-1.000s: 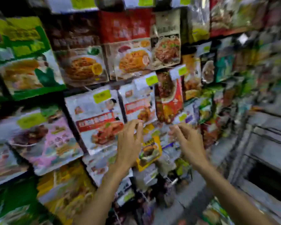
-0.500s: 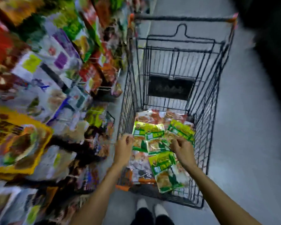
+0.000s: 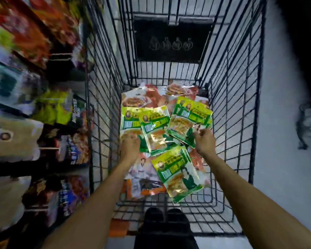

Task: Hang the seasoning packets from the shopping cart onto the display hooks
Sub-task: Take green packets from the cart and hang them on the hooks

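Left hand point(image 3: 130, 147): reaches down into the shopping cart point(image 3: 104, 105), back of the hand up.
Left fingers point(image 3: 131, 139): curled under, over the near end of the left green packet point(image 3: 128, 121); a grasp on it cannot be told.
Right hand point(image 3: 205, 141): also down inside the cart, well apart from the left hand.
Right fingers point(image 3: 198, 131): bent, with the tips at the near corner of the right green packet point(image 3: 190, 117); whether they pinch it or only touch it cannot be told.
Between the fingers: the middle green packet point(image 3: 156, 130) lies flat and glossy, overlapping the left one.
Nearer than the fingers: a fourth green packet point(image 3: 178, 175) lies tilted between the two forearms.
Beyond the fingertips: red and orange packets point(image 3: 147, 97) lie at the far end of the heap, partly under the green ones.
Seasoning packets: all seen here lie loose on the cart's floor.
Further beyond: a dark panel point(image 3: 171, 42) hangs on the cart's far wall.
Left of the left fingers: display shelves point(image 3: 25, 123) full of packets, outside the cart wall and blurred.
Below the forearms: the person's dark shoes point(image 3: 162, 220) show through the cart wire.
Right of the right fingers: pale floor point(image 3: 284, 177) beyond the wire wall.
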Tool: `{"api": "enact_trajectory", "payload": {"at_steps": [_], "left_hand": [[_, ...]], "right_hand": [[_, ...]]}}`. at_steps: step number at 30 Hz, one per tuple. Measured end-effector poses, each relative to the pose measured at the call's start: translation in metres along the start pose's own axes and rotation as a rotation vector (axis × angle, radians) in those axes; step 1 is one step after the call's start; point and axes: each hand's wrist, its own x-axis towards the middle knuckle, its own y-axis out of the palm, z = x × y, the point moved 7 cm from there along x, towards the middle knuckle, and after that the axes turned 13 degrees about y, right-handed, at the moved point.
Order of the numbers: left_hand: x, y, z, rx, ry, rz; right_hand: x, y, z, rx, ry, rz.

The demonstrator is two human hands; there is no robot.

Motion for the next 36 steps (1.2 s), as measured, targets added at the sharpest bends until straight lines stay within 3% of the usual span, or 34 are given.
{"api": "enact_trajectory", "payload": {"at_steps": [8, 12, 16, 23, 30, 36], "left_hand": [[0.027, 0.040, 0.006, -0.005, -0.148, -0.134], [0.028, 0.047, 0.001, 0.081, -0.176, -0.203], [0.029, 0.053, 0.001, 0.094, -0.226, -0.209], [0.028, 0.052, -0.001, -0.128, -0.239, -0.219], [0.034, 0.044, -0.004, -0.354, -0.273, -0.111], [0.020, -0.003, -0.034, -0.423, -0.178, -0.118]], "right_hand": [[0.045, 0.024, -0.008, -0.042, 0.177, -0.099], [0.052, 0.029, -0.012, 0.075, 0.313, -0.071], [0.057, 0.025, -0.016, 0.152, 0.328, -0.060], [0.045, 0.019, -0.028, 0.311, 0.391, -0.052], [0.025, 0.022, -0.012, 0.662, 0.442, 0.151], [-0.015, -0.009, 0.020, 0.655, 0.282, 0.283]]}}
